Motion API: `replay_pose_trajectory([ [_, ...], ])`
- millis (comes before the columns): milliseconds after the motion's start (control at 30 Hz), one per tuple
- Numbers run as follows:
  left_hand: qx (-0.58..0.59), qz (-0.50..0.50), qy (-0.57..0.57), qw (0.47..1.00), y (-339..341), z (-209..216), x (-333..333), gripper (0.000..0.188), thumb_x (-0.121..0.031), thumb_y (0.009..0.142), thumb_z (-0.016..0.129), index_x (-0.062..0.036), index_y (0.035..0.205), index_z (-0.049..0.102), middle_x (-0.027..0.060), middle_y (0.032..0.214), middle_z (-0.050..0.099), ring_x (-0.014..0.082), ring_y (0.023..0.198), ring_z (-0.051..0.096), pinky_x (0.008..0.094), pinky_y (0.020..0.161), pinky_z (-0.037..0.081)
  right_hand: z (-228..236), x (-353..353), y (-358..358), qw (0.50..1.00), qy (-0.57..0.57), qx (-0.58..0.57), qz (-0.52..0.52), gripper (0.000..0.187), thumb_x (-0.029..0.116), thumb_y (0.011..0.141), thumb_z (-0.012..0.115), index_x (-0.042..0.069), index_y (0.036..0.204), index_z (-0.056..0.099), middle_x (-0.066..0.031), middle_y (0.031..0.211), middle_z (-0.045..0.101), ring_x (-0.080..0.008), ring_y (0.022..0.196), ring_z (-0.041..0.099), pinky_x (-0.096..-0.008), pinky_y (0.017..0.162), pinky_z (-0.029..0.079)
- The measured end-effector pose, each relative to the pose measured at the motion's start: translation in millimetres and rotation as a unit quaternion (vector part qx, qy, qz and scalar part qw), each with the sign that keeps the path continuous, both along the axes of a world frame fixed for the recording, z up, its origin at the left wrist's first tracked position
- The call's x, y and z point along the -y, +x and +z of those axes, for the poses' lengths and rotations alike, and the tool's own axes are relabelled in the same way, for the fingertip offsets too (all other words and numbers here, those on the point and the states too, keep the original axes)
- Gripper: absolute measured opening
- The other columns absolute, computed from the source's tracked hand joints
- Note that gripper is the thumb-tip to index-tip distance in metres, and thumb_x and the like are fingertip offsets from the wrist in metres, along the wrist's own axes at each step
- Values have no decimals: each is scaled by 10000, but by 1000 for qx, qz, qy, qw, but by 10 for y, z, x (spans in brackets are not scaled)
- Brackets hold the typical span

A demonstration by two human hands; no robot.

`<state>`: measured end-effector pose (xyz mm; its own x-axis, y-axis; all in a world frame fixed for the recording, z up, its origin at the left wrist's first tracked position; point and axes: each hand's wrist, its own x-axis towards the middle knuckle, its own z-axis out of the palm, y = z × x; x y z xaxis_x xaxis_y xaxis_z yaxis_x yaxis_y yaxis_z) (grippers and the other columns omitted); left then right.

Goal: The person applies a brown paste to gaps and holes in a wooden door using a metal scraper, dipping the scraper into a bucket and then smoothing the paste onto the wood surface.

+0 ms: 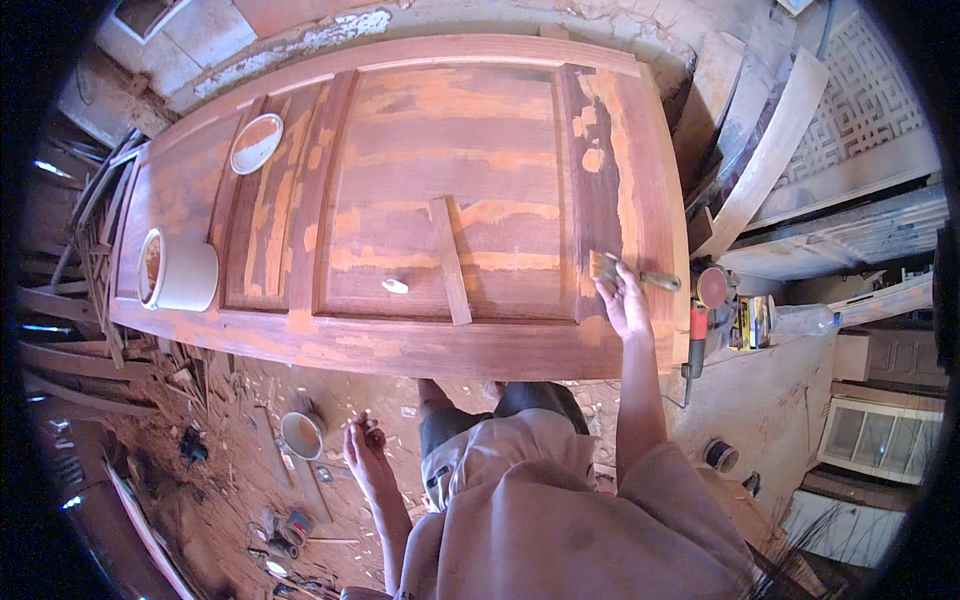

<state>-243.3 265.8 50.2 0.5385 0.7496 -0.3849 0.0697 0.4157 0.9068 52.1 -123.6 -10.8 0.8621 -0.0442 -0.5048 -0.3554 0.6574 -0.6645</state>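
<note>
Above the right end of a wooden panelled door [450, 345], my right hand [630, 305] grips a paintbrush [660, 281]. Its bristles point left, at the reddish wood; whether they touch it I cannot tell. Orange paste-like streaks run across the door's panels and frame. Held low in front of the door's near edge, my left hand [368, 450] has its fingers curled together. Something small may be pinched there, too small to name. A narrow wooden strip [452, 275] and a small white object [396, 286] lie on the middle panel.
On the door's left part stand a white bucket [190, 275] and a round smeared lid [257, 143]. A red sander or grinder [697, 325] is by the right edge. Another bucket [302, 435] and wood scraps lie on the floor; a dark can [720, 455] stands at right.
</note>
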Motion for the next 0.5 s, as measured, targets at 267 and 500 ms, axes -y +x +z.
replay_pose_trajectory([
  [267, -27, -51, -25, 998, 135, 23, 286, 319, -265, 1030, 528, 19, 1130, 633, 59, 887, 645, 92, 684, 548, 222, 622, 431, 141, 337, -622, 999, -39, 12, -14, 189, 221, 965, 631, 79, 1089, 631, -98, 975, 714, -217, 801, 721, -341, 727, 613],
  [500, -90, -102, 22, 990, 333, 201, 349, 347, -286, 1036, 504, 15, 1157, 626, 49, 901, 648, 88, 717, 555, 230, 654, 443, 163, 75, -337, 988, -143, 31, -44, 305, 256, 989, 612, 35, 1199, 614, -99, 997, 700, -219, 816, 716, -373, 765, 618],
])
